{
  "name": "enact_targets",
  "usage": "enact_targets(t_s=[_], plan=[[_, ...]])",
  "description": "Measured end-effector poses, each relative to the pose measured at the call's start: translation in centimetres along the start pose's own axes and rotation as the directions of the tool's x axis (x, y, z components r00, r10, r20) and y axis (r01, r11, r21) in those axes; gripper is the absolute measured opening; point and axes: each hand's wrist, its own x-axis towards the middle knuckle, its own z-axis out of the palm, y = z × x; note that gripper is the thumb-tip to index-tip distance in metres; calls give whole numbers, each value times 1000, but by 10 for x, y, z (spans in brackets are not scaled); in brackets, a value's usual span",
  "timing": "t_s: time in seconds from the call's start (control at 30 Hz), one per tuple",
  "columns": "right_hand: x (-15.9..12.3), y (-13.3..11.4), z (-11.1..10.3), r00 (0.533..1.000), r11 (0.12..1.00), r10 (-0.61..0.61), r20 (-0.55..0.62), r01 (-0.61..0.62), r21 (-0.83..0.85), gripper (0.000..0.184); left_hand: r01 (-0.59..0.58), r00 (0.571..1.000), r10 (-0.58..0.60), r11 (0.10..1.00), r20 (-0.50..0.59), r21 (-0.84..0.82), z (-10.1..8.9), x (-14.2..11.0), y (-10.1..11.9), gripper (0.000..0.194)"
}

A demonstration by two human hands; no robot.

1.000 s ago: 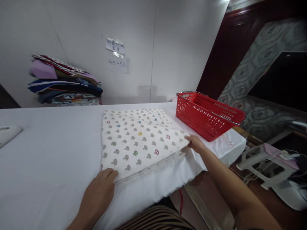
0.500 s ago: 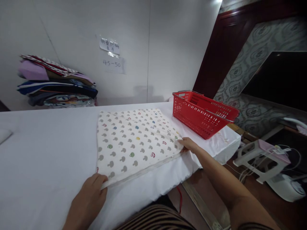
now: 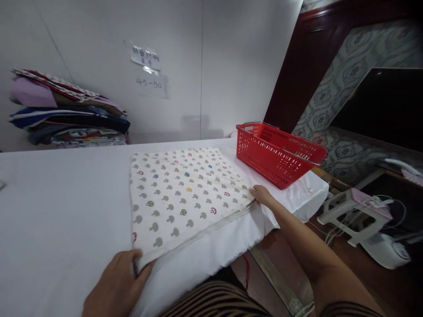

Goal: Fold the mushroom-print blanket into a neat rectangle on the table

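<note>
A white cloth with grey and coloured mushroom prints [image 3: 185, 193] lies folded in layers on the white-covered table [image 3: 66, 211]. My left hand [image 3: 115, 281] pinches its near left corner, thumb below and fingers above. At the near right corner, my right hand [image 3: 262, 194] grips the cloth's edge between thumb and fingers. Between the two hands the near edge runs slantwise, its layers showing. The cloth's far part rests flat with slight wrinkles.
A red plastic basket [image 3: 277, 154] with metal handles stands at the table's right end. Folded fabrics [image 3: 69, 110] are stacked at the back left by the wall. A stool [image 3: 357, 215] with cables is on the floor at right.
Both hands keep hold of the near corners. The near left corner has come slightly toward me and down, and the right hand has shifted a little outward. The camera view has shifted slightly.
</note>
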Motion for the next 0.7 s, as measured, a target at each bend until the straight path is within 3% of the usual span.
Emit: enact_targets(t_s=[0.13, 0.23, 0.3, 0.47, 0.6, 0.7], plan=[[-3, 0, -1, 1000, 996, -13, -5, 12, -87, 22, 14, 1000, -15, 997, -5, -70, -6, -2, 5, 33], [-5, 1, -1, 999, 990, -6, -31, 1, -140, 25, -70, 985, 56, 994, -162, -85, -8, -4, 12, 24], [-6, 1, 0, 999, 985, 2, -48, -11, -172, 26, -137, 973, 123, 989, -196, -61, -6, -3, 14, 20], [-10, 0, 6, 998, 974, 19, -62, -33, -222, 30, -98, 995, 98, 995, -26, 3, 4, -3, 4, 17], [-14, -1, 6, 996, 970, 40, -78, -58, -236, 34, -71, 997, 71, 997, 10, -18, 9, -2, -9, 20], [-16, -4, 5, 995, 972, 63, -75, -78, -223, 35, -22, 1000, 22, 999, 11, -31, 6, 1, -6, 30]])
